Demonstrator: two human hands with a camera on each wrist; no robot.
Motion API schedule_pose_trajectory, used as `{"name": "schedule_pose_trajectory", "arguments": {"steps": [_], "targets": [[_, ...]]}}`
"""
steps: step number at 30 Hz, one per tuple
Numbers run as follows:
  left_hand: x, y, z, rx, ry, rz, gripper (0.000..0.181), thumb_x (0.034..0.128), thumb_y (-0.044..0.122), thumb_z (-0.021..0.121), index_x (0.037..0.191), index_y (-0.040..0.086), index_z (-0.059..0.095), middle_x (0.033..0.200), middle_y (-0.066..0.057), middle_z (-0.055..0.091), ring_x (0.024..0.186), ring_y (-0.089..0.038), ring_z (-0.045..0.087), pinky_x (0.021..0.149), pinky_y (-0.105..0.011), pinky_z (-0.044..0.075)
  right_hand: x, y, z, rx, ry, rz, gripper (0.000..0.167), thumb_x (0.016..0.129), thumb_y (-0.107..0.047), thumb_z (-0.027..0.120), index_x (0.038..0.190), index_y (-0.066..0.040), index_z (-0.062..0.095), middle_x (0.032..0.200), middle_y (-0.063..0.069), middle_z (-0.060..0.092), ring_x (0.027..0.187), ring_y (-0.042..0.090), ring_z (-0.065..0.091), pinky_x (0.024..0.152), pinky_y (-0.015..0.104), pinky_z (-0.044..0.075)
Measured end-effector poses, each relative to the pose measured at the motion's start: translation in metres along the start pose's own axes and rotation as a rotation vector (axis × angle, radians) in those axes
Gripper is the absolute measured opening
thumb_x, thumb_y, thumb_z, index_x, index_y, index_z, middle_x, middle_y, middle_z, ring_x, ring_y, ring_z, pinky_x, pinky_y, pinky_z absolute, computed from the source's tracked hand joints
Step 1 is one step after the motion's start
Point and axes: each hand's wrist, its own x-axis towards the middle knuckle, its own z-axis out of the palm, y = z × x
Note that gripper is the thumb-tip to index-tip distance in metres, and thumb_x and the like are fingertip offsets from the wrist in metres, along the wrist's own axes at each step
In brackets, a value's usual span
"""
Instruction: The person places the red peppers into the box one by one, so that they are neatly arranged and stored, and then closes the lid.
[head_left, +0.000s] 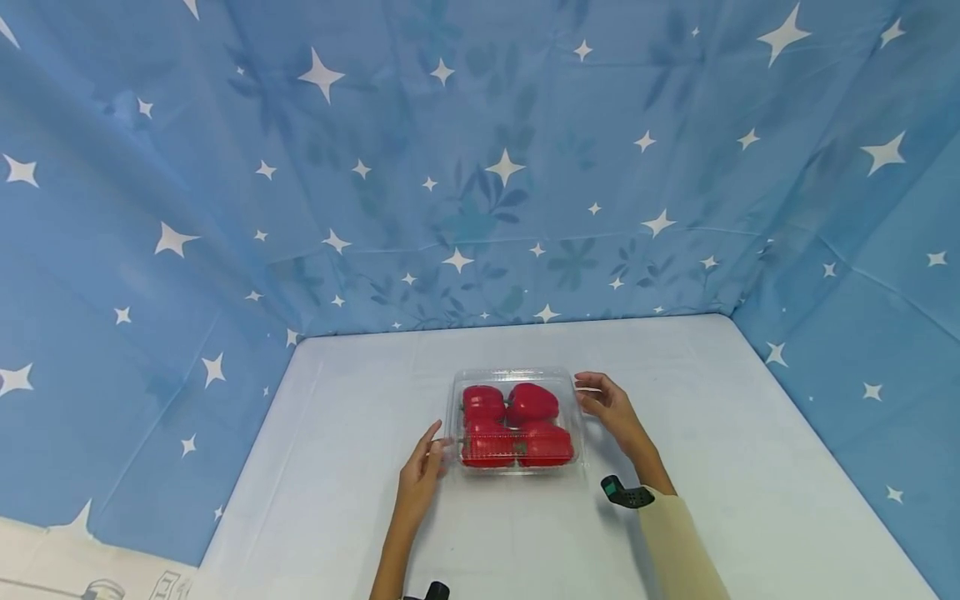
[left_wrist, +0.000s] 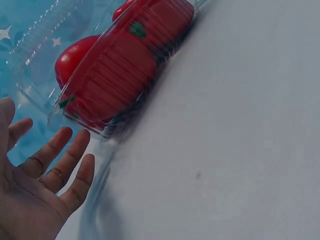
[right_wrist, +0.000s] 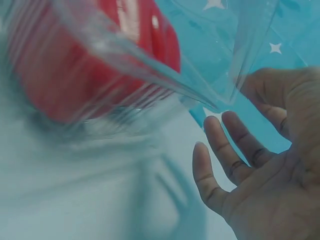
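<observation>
A clear plastic box (head_left: 517,469) lies on the white table with several red bell peppers (head_left: 533,403) inside, some showing green stems. Beside its left edge is my left hand (head_left: 420,479), fingers spread; the left wrist view shows those fingers (left_wrist: 80,145) just off the box corner. My right hand (head_left: 611,412) is at the box's right edge, with fingers loosely bent. In the right wrist view, its uppermost digit (right_wrist: 267,85) meets the plastic corner in the picture; contact is hard to tell. Whether the lid is fastened cannot be made out.
The white table (head_left: 360,392) extends around the box. Blue cloth (head_left: 480,208) with white stars hangs behind it and along both sides. A dark band (head_left: 628,493) circles the right wrist, at a beige sleeve (head_left: 678,546).
</observation>
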Motion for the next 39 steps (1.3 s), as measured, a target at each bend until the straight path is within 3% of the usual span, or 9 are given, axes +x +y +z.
{"name": "schedule_pose_trajectory", "arguments": {"steps": [4, 7, 9, 13, 16, 23, 29, 35, 39], "targets": [[-0.009, 0.017, 0.001, -0.002, 0.010, 0.003, 0.041, 0.1049, 0.017, 0.045, 0.145, 0.006, 0.046, 0.123, -0.020, 0.064, 0.108, -0.039, 0.063, 0.086, -0.044, 0.058, -0.005, 0.003, 0.004, -0.023, -0.001, -0.019, 0.049, 0.097, -0.021, 0.062, 0.140, -0.004, 0.045, 0.133, 0.023, 0.053, 0.109, 0.012, 0.058, 0.086, 0.020, 0.056], [-0.012, 0.017, 0.003, 0.012, 0.037, 0.022, 0.037, 0.1020, 0.015, 0.051, 0.138, 0.006, 0.054, 0.119, -0.018, 0.065, 0.103, -0.037, 0.065, 0.084, -0.032, 0.058, -0.010, 0.000, 0.007, -0.034, -0.005, -0.024, 0.049, 0.098, -0.018, 0.060, 0.142, -0.004, 0.043, 0.129, 0.025, 0.054, 0.111, 0.024, 0.059, 0.085, 0.024, 0.057], [-0.011, 0.010, 0.005, 0.029, 0.064, 0.040, 0.034, 0.0993, 0.012, 0.056, 0.133, 0.007, 0.059, 0.115, -0.017, 0.065, 0.099, -0.035, 0.066, 0.080, -0.026, 0.057, -0.016, -0.008, 0.009, -0.034, -0.009, -0.015, 0.049, 0.098, -0.014, 0.058, 0.143, -0.003, 0.040, 0.128, 0.027, 0.054, 0.112, 0.033, 0.059, 0.085, 0.028, 0.058], [-0.007, -0.015, 0.006, 0.065, 0.085, 0.049, 0.032, 0.0966, 0.017, 0.062, 0.129, 0.018, 0.062, 0.103, -0.008, 0.068, 0.090, -0.017, 0.066, 0.077, -0.020, 0.053, -0.023, -0.006, 0.014, -0.036, 0.001, 0.020, 0.051, 0.100, -0.018, 0.055, 0.146, -0.004, 0.036, 0.126, 0.028, 0.054, 0.112, 0.039, 0.058, 0.085, 0.033, 0.058], [-0.004, -0.024, 0.005, 0.064, 0.060, 0.057, 0.035, 0.0958, 0.016, 0.063, 0.130, 0.023, 0.061, 0.092, -0.005, 0.067, 0.081, -0.008, 0.064, 0.073, -0.020, 0.054, -0.027, 0.007, 0.017, -0.052, 0.020, 0.037, 0.053, 0.102, -0.024, 0.053, 0.148, -0.008, 0.033, 0.125, 0.025, 0.056, 0.108, 0.030, 0.060, 0.083, 0.029, 0.057], [-0.003, -0.022, 0.005, -0.069, -0.074, 0.020, 0.045, 0.0974, 0.002, 0.053, 0.141, 0.012, 0.047, 0.076, -0.019, 0.063, 0.066, -0.017, 0.065, 0.062, -0.027, 0.058, -0.054, 0.010, 0.022, -0.033, 0.065, 0.053, 0.047, 0.102, -0.020, 0.052, 0.144, -0.003, 0.039, 0.110, 0.020, 0.060, 0.090, 0.002, 0.058, 0.072, 0.022, 0.055], [-0.003, -0.017, 0.008, -0.103, -0.089, -0.016, 0.048, 0.0982, 0.000, 0.047, 0.144, 0.011, 0.041, 0.079, -0.027, 0.062, 0.063, -0.015, 0.061, 0.057, -0.025, 0.054, -0.076, 0.011, 0.022, 0.022, 0.066, 0.033, 0.031, 0.101, -0.015, 0.053, 0.121, 0.008, 0.052, 0.094, 0.009, 0.065, 0.076, 0.005, 0.061, 0.058, 0.027, 0.057], [-0.004, -0.013, 0.010, -0.158, -0.074, -0.064, 0.051, 0.0976, -0.002, 0.045, 0.146, 0.011, 0.034, 0.079, -0.029, 0.062, 0.060, -0.012, 0.059, 0.054, -0.020, 0.048, -0.087, 0.016, 0.020, 0.119, -0.066, -0.027, 0.026, 0.101, -0.007, 0.050, 0.100, 0.019, 0.053, 0.079, 0.007, 0.066, 0.063, 0.012, 0.064, 0.050, 0.031, 0.055], [-0.005, -0.012, 0.010, -0.186, -0.078, -0.089, 0.053, 0.0954, -0.004, 0.045, 0.144, 0.011, 0.034, 0.077, -0.020, 0.063, 0.060, -0.009, 0.058, 0.055, -0.020, 0.050, -0.090, 0.019, 0.021, 0.146, -0.112, 0.019, 0.028, 0.101, -0.010, 0.049, 0.091, 0.015, 0.055, 0.073, 0.003, 0.067, 0.059, 0.009, 0.062, 0.049, 0.028, 0.053]]}}
